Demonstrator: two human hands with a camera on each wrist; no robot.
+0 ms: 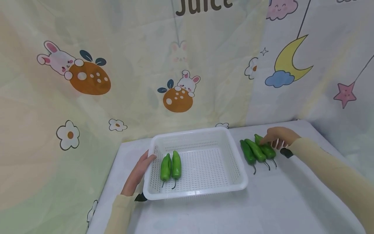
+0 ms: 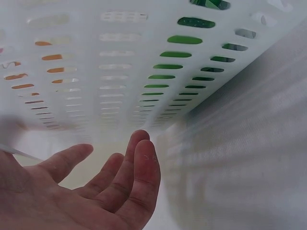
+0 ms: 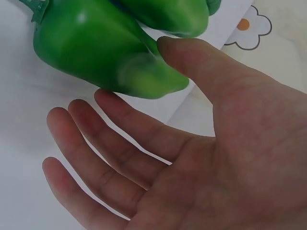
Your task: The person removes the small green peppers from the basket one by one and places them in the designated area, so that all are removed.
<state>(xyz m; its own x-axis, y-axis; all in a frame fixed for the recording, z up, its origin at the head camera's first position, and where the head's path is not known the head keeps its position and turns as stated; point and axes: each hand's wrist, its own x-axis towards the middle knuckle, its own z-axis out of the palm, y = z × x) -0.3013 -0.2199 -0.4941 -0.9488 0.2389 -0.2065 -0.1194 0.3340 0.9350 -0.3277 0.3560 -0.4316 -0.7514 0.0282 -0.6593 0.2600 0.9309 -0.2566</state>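
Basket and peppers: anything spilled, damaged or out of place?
Nothing stands out: the basket sits upright, two green peppers lie inside, three peppers lie side by side to its right; no damage shows.

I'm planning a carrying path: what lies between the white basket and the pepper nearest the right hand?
In the head view, the row's middle pepper and its left pepper lie between the right pepper and the basket.

left hand (image 2: 96, 194) beside | slotted white basket (image 2: 147, 52) | green shapes (image 2: 185, 40) behind slots
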